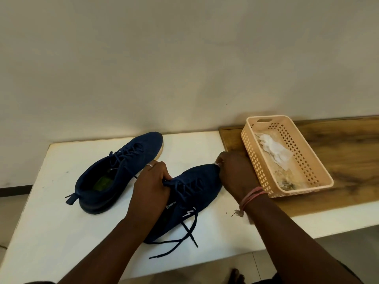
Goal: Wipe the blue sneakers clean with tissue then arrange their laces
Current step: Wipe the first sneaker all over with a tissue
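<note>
The left hand (pixel 150 181) grips the near sneaker (pixel 190 189) at its tongue, near the table's (pixel 41 222) front edge. The right hand (pixel 233 175) is curled at the toe, pinching a small bit of tissue (pixel 217 164). The tissue may tear on the rough fabric. The loose laces (pixel 184 238) could drag toward the edge. The second sneaker (pixel 121 171) stands near the back edge.
</note>
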